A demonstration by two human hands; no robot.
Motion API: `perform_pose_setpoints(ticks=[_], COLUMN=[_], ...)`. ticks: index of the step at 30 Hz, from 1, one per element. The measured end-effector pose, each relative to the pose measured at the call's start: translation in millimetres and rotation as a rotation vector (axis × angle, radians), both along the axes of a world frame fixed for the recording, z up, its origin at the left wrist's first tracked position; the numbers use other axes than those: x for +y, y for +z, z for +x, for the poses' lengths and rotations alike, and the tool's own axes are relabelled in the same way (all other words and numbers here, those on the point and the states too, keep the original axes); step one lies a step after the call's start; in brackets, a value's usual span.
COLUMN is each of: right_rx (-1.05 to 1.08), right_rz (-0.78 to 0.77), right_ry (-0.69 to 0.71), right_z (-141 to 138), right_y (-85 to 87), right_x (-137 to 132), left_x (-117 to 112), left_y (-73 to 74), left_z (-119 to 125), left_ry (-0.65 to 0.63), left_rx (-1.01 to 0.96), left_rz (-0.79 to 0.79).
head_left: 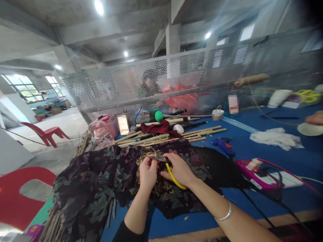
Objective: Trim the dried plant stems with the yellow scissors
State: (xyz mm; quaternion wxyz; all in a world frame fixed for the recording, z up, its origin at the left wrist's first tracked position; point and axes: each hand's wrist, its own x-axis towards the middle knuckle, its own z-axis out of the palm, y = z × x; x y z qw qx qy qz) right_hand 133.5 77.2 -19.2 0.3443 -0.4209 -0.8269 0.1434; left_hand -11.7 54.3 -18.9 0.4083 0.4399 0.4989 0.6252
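Observation:
My right hand [179,168] is closed round yellow-handled scissors [172,175], whose metal blades point left. Close to the blade tips, my left hand [148,170] is closed in a pinch; what its fingers hold is too small to make out. Beneath both hands lies a clump of dry, brown plant material [161,189]. It rests on a dark cloth with a leaf pattern [98,181], spread over the blue table [227,201].
Bamboo sticks [148,140], a dark red cloth [157,127] and a green ball [159,116] lie behind the cloth. Rightward are a blue glue gun [223,146], a pink-and-white power strip [267,178] with cables, and white gloves [277,138]. Another person's hand [315,119] shows at the right edge.

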Motion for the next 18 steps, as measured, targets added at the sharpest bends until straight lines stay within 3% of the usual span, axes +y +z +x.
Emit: perform_pose_setpoints(ticks=[5,18], right_rx=[0.022,0.056], right_rz=[0.038,0.008], right_ry=[-0.010,-0.051], right_z=[-3,-7], right_y=[-1.7,-4.1], right_x=[-1,-4], left_x=[-4,-7], left_y=[7.2,8.5], left_z=[6,13], left_ry=[-0.064,-0.043], left_rx=[-0.064,-0.059], left_rz=[-0.049,0.009])
